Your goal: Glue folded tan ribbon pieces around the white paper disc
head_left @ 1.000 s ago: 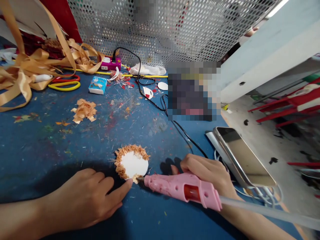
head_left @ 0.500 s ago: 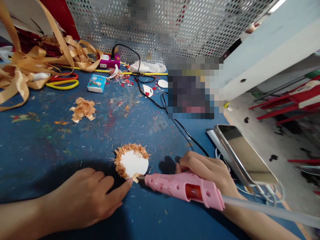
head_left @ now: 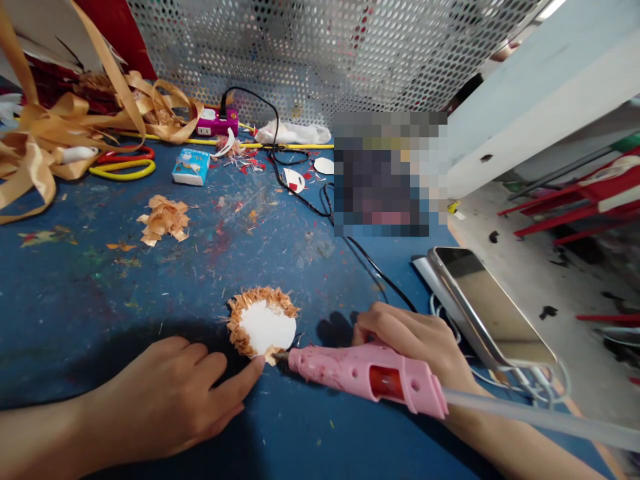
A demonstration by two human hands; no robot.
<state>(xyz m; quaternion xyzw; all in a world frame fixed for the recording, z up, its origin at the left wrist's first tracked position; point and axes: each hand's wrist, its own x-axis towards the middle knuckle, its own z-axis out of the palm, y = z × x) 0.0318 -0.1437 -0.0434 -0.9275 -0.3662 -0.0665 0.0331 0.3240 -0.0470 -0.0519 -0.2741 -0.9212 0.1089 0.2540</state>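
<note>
A white paper disc [head_left: 267, 328] edged with tan fringe lies on the blue table [head_left: 100, 287]. My left hand [head_left: 170, 397] rests palm down beside it, fingers loosely curled, with the index fingertip touching the disc's lower edge. My right hand [head_left: 415, 340] is wrapped round a pink glue gun [head_left: 367, 377]. The gun's nozzle points left and meets the disc's lower right rim. A clear glue stick [head_left: 525, 420] sticks out of the back of the gun.
A phone [head_left: 493, 310] lies on white cables at the right. A small heap of tan scraps [head_left: 165, 219], a blue box [head_left: 191, 166], scissors [head_left: 123, 163], tan ribbon [head_left: 60, 133], a black cord [head_left: 320, 210] and a magenta power strip [head_left: 217, 123] lie farther back, before a perforated metal screen [head_left: 325, 53].
Hardly anything has moved. The glue gun nozzle stays at the disc's rim and my left index finger stays on its edge; the view has only shifted slightly.
</note>
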